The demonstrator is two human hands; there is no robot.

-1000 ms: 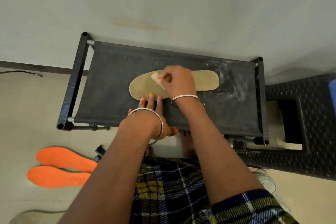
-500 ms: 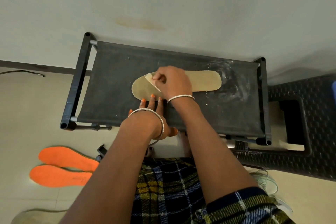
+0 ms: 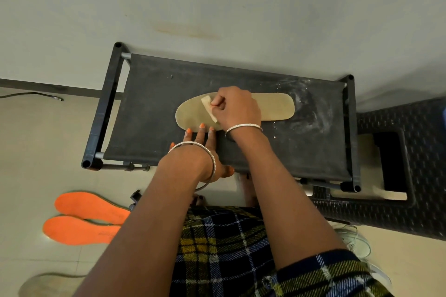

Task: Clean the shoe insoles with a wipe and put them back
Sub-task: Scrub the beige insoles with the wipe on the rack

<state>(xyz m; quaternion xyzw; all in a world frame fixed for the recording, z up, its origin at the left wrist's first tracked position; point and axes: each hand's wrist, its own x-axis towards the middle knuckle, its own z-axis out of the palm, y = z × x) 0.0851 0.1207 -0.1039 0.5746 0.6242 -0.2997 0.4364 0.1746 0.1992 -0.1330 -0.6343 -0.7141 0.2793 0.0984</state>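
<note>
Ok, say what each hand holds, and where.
Right hand grips the wipe by its right side. Left hand holds nothing; straight fingers press the insole.

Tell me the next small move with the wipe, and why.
Probably slide the wipe leftward over the wide end of the tan insole: the right hand pinches it mid-insole, that end lies bare, and the left hand presses its near edge steady.

You rubbed the wipe back and forth.
Your right hand [image 3: 237,109] slid the wipe [image 3: 208,106] slightly toward the wide rounded end of the insole [image 3: 275,106], then drew it back, and more of it showed as a flat strip.
</note>
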